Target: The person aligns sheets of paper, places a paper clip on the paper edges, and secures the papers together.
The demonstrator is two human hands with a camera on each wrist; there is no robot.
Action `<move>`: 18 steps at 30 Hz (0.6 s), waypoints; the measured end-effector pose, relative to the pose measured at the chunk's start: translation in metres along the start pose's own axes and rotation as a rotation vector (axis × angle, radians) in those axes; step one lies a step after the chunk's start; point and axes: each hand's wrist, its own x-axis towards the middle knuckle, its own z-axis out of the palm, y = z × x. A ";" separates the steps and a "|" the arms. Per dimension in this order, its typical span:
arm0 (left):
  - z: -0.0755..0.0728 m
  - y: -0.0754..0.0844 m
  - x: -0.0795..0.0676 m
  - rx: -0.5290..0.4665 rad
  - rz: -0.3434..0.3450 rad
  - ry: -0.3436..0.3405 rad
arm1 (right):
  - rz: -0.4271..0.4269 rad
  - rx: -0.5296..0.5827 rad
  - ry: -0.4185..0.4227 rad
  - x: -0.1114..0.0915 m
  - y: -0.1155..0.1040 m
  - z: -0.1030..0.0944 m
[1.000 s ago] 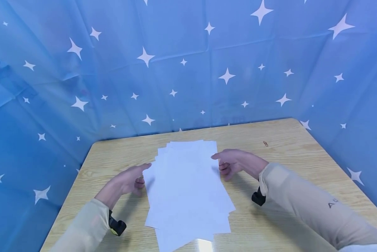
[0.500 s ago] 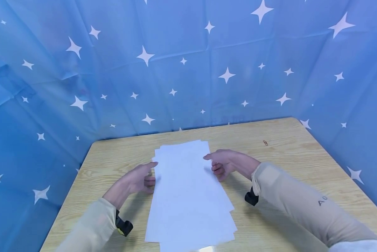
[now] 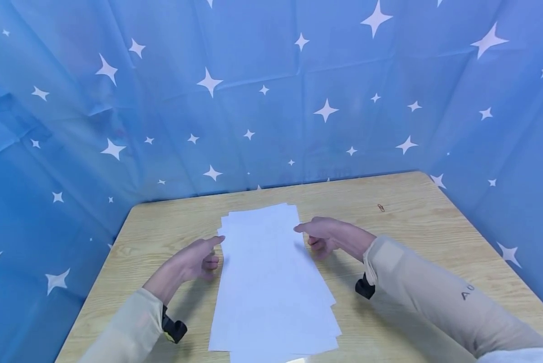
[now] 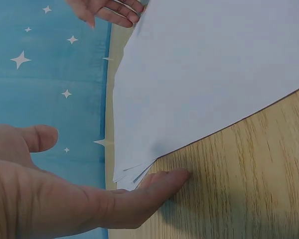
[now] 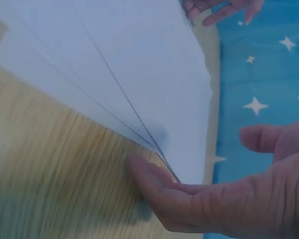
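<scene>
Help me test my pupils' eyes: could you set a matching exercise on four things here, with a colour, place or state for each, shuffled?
1. paper
2. clip
3. curtain
4. left hand

A. starry blue
B. at the paper's left edge
C. white, in an uneven stack
D. small and reddish

Pairs: 1-C, 2-D, 3-A, 4-B

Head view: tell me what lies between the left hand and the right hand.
A stack of white paper sheets, edges uneven, lies on the wooden tabletop between the left hand and right hand, as the head view shows.
</scene>
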 end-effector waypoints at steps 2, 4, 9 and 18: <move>0.001 -0.001 0.000 -0.017 0.001 -0.021 | -0.007 -0.029 -0.005 -0.001 0.000 0.002; 0.003 -0.001 0.000 -0.033 0.002 -0.040 | -0.009 -0.033 -0.016 -0.001 -0.001 0.004; 0.006 -0.001 0.000 -0.062 -0.005 -0.047 | -0.003 -0.019 -0.002 -0.002 -0.002 0.008; 0.008 -0.003 0.005 -0.131 -0.011 -0.033 | 0.014 0.063 0.023 0.003 -0.001 0.008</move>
